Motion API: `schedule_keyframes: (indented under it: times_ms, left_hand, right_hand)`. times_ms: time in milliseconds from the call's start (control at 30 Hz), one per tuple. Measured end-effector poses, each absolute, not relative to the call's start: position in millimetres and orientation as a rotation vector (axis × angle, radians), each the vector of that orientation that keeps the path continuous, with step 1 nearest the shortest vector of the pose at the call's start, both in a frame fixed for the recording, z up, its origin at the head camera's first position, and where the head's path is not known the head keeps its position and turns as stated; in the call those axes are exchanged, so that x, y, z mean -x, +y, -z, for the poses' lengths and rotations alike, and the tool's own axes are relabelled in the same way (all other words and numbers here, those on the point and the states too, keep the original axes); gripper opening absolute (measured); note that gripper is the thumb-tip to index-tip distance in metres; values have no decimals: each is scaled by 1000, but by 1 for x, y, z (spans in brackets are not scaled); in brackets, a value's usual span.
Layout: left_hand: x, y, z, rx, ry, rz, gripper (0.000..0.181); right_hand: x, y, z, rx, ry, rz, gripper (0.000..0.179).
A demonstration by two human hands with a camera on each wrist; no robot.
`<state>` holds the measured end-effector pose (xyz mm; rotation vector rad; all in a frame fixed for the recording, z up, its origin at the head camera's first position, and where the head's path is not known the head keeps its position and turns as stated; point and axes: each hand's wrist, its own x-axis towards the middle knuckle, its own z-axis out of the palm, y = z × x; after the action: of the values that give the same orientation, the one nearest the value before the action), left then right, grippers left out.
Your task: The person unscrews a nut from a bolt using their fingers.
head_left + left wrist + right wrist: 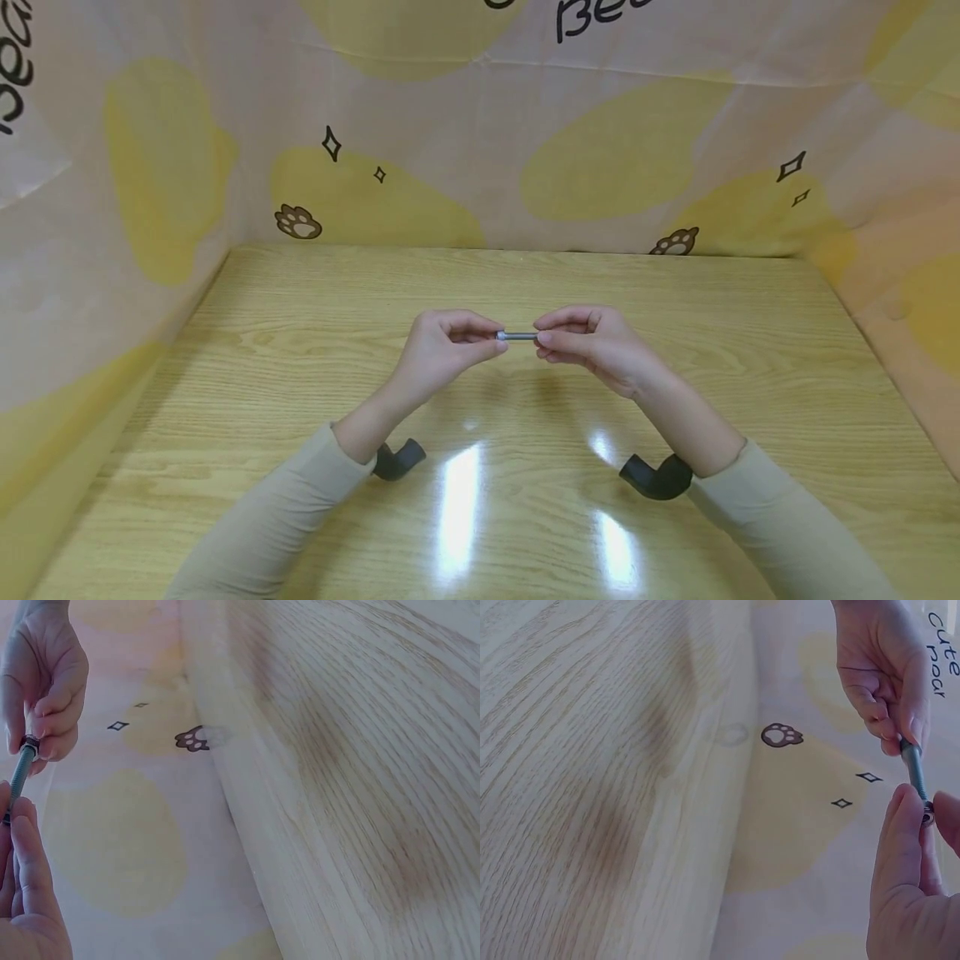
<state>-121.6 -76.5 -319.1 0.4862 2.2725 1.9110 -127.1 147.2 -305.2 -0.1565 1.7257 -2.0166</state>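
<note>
A metal bolt (519, 336) is held level above the table between the two hands. My left hand (442, 350) pinches its head end between thumb and fingers. At the other end, my right hand (600, 346) pinches a nut (928, 813) with thumb and fingertips. The left wrist view shows the bolt's threaded shank (22, 774) between both sets of fingertips, with the nut around its far end. How far the nut sits along the thread is partly hidden by the fingers.
Below the hands lies a glossy wooden table (300, 333) with bright reflections. Patterned cloth (615, 150) stands along its back and both sides. Black curved pieces (658, 478) are at both wrists.
</note>
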Motion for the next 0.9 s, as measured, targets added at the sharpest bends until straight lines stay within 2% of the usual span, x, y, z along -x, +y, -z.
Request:
schedule_keyframes:
  times_ms: [300, 500, 900]
  left_hand:
    - [121, -78, 322, -505, 2255, -1918, 16]
    - [120, -77, 321, -508, 2262, -1919, 17]
    - [120, -77, 318, -488, 2273, -1909, 17]
  right_hand:
    - [126, 149, 308, 183, 1861, 1956, 24]
    - [125, 147, 304, 77, 1718, 1989, 10]
    - [125, 151, 307, 191, 1794, 2013, 19]
